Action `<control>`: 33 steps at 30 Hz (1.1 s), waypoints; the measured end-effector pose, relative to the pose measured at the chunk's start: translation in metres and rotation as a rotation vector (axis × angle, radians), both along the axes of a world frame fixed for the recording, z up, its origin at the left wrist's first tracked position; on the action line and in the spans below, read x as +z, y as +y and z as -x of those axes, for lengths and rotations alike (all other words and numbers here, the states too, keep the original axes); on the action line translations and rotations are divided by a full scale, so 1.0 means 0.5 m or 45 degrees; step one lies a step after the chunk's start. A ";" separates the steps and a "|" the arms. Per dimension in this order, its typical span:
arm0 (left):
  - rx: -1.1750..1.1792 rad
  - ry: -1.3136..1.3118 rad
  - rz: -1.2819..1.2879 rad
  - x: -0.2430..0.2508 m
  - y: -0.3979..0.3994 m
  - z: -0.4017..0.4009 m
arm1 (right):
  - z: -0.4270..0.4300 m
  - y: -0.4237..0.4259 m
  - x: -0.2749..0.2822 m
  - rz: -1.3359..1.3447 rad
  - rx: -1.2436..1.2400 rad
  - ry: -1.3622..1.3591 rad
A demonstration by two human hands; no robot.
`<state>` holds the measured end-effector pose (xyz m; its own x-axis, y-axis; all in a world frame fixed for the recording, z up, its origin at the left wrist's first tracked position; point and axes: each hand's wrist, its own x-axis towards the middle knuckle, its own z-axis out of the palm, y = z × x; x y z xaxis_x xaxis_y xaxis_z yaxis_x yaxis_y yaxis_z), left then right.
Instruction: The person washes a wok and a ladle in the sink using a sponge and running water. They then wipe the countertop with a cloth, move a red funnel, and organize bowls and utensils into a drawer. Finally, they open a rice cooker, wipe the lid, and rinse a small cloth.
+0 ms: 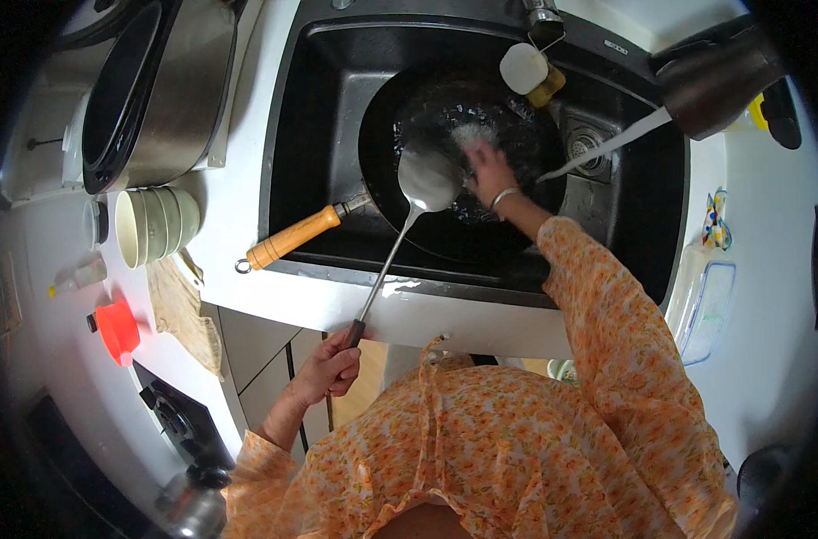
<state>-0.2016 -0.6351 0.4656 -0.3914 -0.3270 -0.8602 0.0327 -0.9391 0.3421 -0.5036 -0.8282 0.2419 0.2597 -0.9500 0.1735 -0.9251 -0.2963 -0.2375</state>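
Note:
My left hand (329, 369) grips the dark handle end of a long metal wok spatula (430, 176), whose broad blade is over a black wok (389, 118) in the sink. Over the wok's middle is my right hand (491, 168), blurred, with its fingers beside a pale, shiny mesh-like clump (473, 135) that may be a scouring pad. Whether the fingers hold it cannot be told. Water shines inside the wok. Its wooden handle (294, 237) points to the lower left across the sink's front edge.
The black sink (315, 87) has a drain (587, 149) at right. A white round sponge (523, 69) and a yellow one (548, 86) hang near the faucet (545, 20). Stacked bowls (156, 226) and a cloth (180, 313) lie at left; a clear container (702, 310) is at right.

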 end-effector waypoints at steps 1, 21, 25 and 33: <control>0.010 -0.003 -0.012 0.000 -0.004 0.000 | 0.007 0.017 0.000 -0.101 0.188 0.122; -0.123 0.262 0.167 0.026 -0.100 0.149 | 0.219 0.060 0.232 -0.456 -0.693 -1.357; -0.193 0.210 0.133 0.026 -0.116 0.185 | 0.238 0.090 0.295 -0.312 -0.809 -1.866; -0.329 0.329 0.058 0.031 -0.102 0.242 | 0.245 0.068 0.302 -0.533 -0.088 -1.331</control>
